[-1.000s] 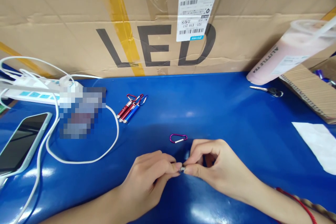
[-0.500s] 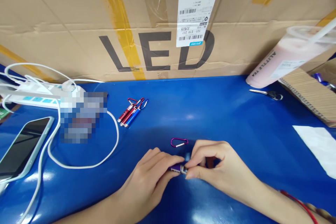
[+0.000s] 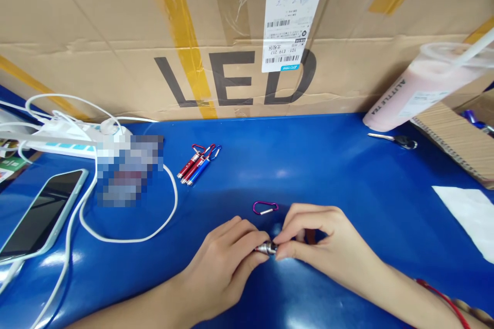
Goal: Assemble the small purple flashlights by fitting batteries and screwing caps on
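Between my hands is a small metal cylinder (image 3: 266,248), silver where it shows, with its rest hidden by my fingers. My left hand (image 3: 227,257) pinches its left part between thumb and fingers. The thumb and index finger of my right hand (image 3: 312,236) close on its silver right end. Just beyond the fingertips a purple carabiner clip (image 3: 265,208) lies on the blue table (image 3: 309,169). Farther back to the left, two red penlights (image 3: 189,165) and a blue penlight (image 3: 198,171) lie side by side, each with a carabiner.
A large cardboard box (image 3: 135,77) stands along the back. At the left are a phone (image 3: 42,213), white cables and a power strip (image 3: 69,139). A pink drink cup (image 3: 417,87), a key (image 3: 401,140), corrugated cardboard (image 3: 455,139) and white paper (image 3: 466,218) are at the right.
The purple labelled part seen in my left fingers is now out of sight, and silver metal shows there instead. The view has shifted slightly, moving the scene a little to the right.
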Demonstrator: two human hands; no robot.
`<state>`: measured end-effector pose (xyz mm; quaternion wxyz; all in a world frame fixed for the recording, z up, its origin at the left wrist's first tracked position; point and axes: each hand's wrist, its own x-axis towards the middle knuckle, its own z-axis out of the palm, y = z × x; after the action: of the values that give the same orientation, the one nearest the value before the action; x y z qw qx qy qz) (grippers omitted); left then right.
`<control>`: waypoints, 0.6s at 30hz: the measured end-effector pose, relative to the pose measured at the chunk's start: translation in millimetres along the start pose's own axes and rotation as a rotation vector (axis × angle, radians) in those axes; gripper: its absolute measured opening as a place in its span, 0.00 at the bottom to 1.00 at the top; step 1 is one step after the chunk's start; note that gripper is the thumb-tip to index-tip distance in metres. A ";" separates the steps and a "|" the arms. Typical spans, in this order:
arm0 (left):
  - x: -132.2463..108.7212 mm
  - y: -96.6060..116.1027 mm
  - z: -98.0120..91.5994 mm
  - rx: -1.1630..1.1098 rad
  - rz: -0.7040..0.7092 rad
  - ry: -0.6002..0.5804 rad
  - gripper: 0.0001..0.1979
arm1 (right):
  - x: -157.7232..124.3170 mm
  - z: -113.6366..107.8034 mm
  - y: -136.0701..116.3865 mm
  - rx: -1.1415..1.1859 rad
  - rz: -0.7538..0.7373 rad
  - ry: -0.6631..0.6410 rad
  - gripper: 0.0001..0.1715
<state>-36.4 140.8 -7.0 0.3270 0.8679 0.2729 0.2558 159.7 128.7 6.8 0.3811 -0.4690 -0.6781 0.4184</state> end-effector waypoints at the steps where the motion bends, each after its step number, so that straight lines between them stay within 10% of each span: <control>1: -0.3 -0.1 -0.1 0.017 0.004 0.000 0.10 | 0.2 -0.2 -0.4 0.002 0.000 -0.005 0.08; 18: -5.1 1.1 7.0 0.226 0.159 0.029 0.10 | -11.0 -3.3 1.9 -0.441 -0.342 -0.291 0.18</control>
<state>-35.3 133.8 -12.2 0.2020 0.9141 0.2352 0.2612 166.3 119.4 4.9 0.2342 -0.3547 -0.8688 0.2539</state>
